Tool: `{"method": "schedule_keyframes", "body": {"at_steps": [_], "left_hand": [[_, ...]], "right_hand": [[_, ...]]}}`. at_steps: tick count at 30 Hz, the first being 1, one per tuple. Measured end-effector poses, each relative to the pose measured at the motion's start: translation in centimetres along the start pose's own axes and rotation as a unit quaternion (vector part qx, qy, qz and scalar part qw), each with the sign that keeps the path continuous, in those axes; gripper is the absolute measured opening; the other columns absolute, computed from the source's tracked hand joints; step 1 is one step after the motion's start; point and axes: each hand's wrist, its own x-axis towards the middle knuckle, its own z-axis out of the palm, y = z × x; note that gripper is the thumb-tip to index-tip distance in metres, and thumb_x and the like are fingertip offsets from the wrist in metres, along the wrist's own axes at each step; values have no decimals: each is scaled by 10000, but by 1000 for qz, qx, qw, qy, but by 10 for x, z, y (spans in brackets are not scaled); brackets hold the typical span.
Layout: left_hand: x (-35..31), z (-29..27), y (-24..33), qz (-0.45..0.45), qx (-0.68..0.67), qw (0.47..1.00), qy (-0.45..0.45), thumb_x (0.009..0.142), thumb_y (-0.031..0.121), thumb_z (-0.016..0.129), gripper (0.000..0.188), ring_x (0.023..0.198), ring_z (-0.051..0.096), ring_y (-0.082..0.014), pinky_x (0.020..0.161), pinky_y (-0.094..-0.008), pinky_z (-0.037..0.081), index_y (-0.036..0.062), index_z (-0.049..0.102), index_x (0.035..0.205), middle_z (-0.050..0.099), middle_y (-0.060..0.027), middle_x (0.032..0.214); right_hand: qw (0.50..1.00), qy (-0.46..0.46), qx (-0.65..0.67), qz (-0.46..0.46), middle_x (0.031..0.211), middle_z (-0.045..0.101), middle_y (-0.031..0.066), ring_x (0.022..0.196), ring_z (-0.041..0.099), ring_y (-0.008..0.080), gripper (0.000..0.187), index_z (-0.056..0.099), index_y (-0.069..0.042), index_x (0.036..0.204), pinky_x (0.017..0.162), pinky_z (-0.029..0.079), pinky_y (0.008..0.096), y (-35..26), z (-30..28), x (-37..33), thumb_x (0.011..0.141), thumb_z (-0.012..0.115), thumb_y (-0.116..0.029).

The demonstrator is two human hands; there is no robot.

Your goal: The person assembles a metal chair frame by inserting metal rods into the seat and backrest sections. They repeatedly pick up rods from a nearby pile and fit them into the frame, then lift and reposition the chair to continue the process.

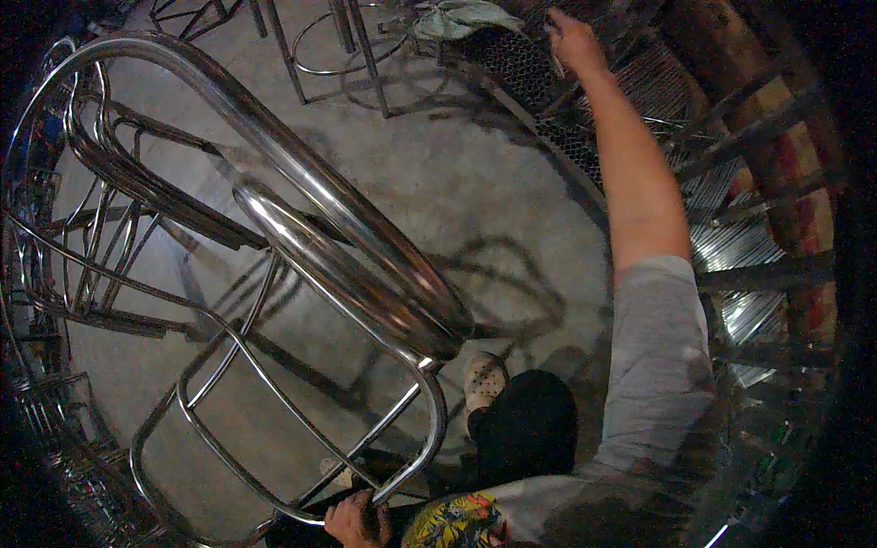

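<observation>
My left hand (358,519) is wrapped round a thin chrome tube at the near corner of a bent metal chair frame (258,363). Large, thick polished curved tubes (315,183) run along the frame's far side. At the far right, my right hand (577,44) is stretched out over a rack of bundled tubes (585,137), whose round ends face me. Its fingers look apart, with nothing visible between them, though the fingertips are dark. Just left of that hand lies a pale greenish cloth or bag (468,18).
Stacked bent tube frames (119,183) stand on the left. A stool-like frame with a ring (352,46) is at the far side. Long shiny tubes (749,301) lie between dark rack bars on the right. My shoe (485,380) rests on the concrete floor (530,210).
</observation>
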Motion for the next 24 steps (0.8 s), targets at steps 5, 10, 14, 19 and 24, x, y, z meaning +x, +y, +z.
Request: {"method": "schedule_keyframes", "body": {"at_steps": [5,10,14,19,24], "left_hand": [[16,17,5,-114,-397,906,90,842,137,647,356,600,516,-295,553,-438,397,78,635,1192,592,-100,743],[6,-24,28,184,-124,934,279,748,165,719,350,727,617,-286,621,-393,445,70,626,1072,655,-98,865],[3,-58,46,197,-5,940,279,739,168,727,344,734,633,-283,640,-391,450,74,627,1055,662,-90,871],[5,-52,41,206,-8,924,322,760,221,727,350,742,632,-279,657,-400,453,110,631,1078,651,-78,857],[2,-45,33,209,-41,920,330,796,256,712,343,776,632,-295,673,-399,467,116,630,1097,645,-93,879]], "right_hand": [[959,165,192,125,1260,558,229,1191,527,318,483,471,17,1346,1014,398,417,-6,-21,44,954,547,-255],[904,285,299,108,1224,590,213,1168,542,343,442,467,22,1342,1015,397,415,-21,-82,101,965,527,-201],[898,265,346,60,1250,578,185,1180,524,318,441,475,19,1341,1005,393,412,-33,-167,113,980,528,-230],[827,391,383,133,1278,551,144,1183,494,270,459,501,6,1317,989,387,401,-88,-288,96,975,552,-295],[681,375,627,48,1125,615,129,1016,573,282,373,583,-39,1198,863,467,400,-137,-409,55,933,609,-301]]}}
